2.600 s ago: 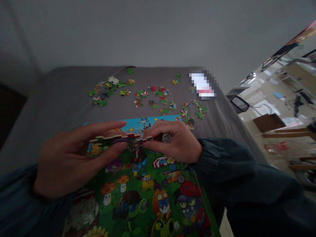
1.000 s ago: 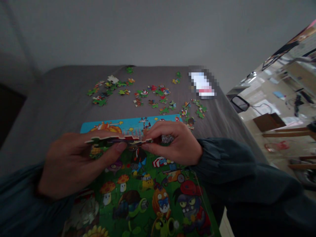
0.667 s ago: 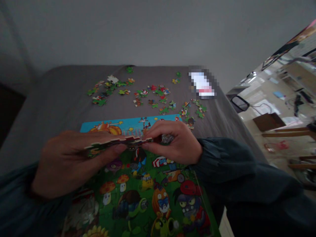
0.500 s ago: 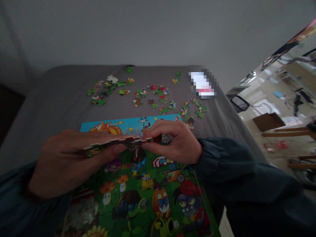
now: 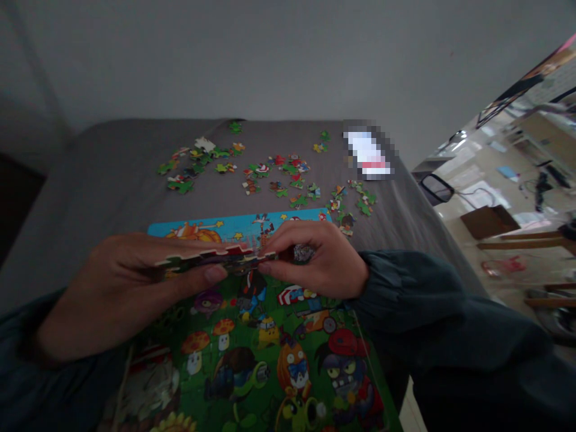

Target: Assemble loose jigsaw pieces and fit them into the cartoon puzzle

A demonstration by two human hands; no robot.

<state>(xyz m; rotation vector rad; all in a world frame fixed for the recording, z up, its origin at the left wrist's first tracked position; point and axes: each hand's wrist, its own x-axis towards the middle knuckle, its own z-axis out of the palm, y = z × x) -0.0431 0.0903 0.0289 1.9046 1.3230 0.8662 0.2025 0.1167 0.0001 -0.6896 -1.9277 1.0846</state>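
Observation:
Both my hands hold a strip of joined puzzle pieces (image 5: pixel 216 258) edge-on above a colourful cartoon picture sheet (image 5: pixel 265 348). My left hand (image 5: pixel 130 288) pinches the strip's left part between thumb and fingers. My right hand (image 5: pixel 319 258) grips its right end with closed fingers. Many loose puzzle pieces (image 5: pixel 270 174) lie scattered on the grey cloth surface (image 5: pixel 112 186) beyond the sheet. Dark sleeves cover both my forearms.
A blurred white and red object (image 5: pixel 369 155) lies at the far right of the grey surface. To the right the surface drops off to a floor with a brown box (image 5: pixel 488 222) and wooden furniture (image 5: pixel 526 246). A pale wall stands behind.
The strip has tilted flatter and my left hand has slid a little to the left and back along it. My right hand has stayed in place.

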